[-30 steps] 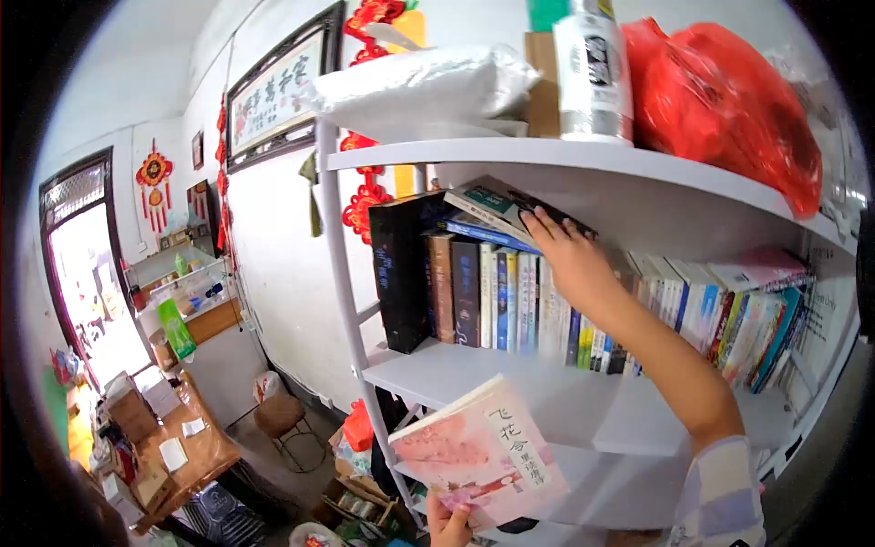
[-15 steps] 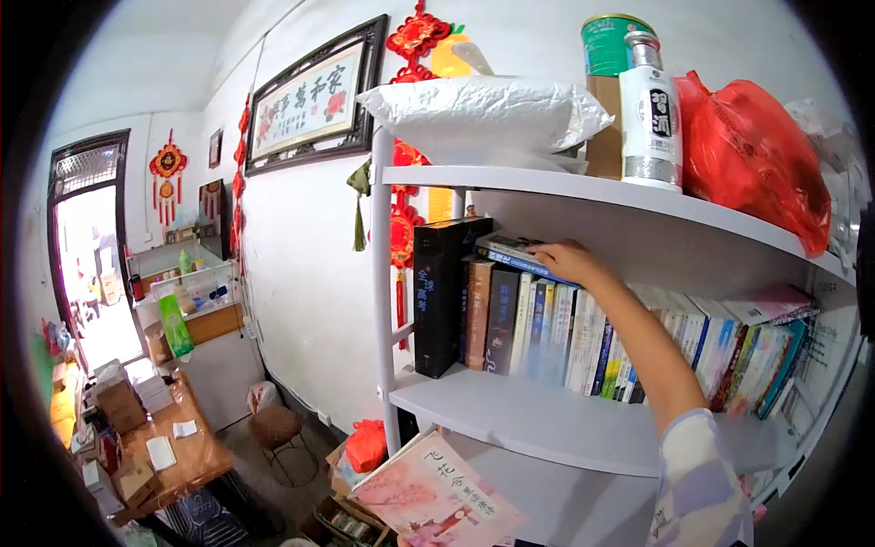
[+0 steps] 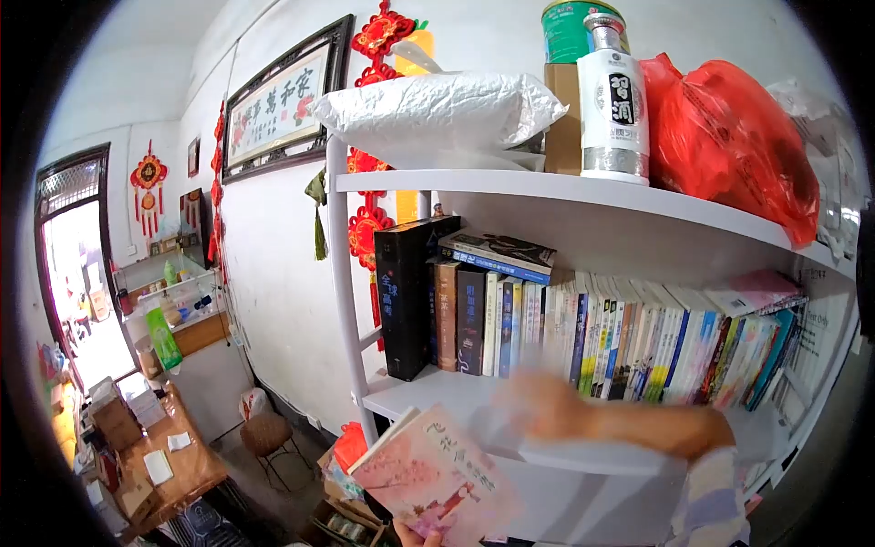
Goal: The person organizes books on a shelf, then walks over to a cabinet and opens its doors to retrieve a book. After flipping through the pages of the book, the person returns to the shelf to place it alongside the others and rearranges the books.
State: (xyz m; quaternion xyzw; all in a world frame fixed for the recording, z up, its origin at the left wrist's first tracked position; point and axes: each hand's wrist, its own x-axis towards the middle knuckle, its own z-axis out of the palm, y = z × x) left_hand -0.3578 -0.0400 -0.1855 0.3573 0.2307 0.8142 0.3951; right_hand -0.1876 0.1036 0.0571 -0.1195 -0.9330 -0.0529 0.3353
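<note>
A pink illustrated book [image 3: 437, 479] is tilted at the bottom of the view, with my left hand [image 3: 417, 536] closed on its lower edge. Only a few fingertips of that hand show. My right hand [image 3: 547, 406] is smeared by motion in front of the shelf board, below the row of books [image 3: 629, 342]; its fingers cannot be made out. Two books lying flat [image 3: 501, 253] rest on top of the upright ones at the left end. Beside them stands a thick black book or box [image 3: 401, 301].
On the upper shelf are a silver-white package [image 3: 442, 109], a white bottle [image 3: 612, 109], a green tin [image 3: 570, 32] and a red plastic bag [image 3: 734, 146]. A brown stool [image 3: 266, 436] and a cluttered table [image 3: 187, 456] stand at the left.
My right hand has come off the flat-lying books and moved down to below the row. The view has shifted slightly right. The pink book remains in my left hand.
</note>
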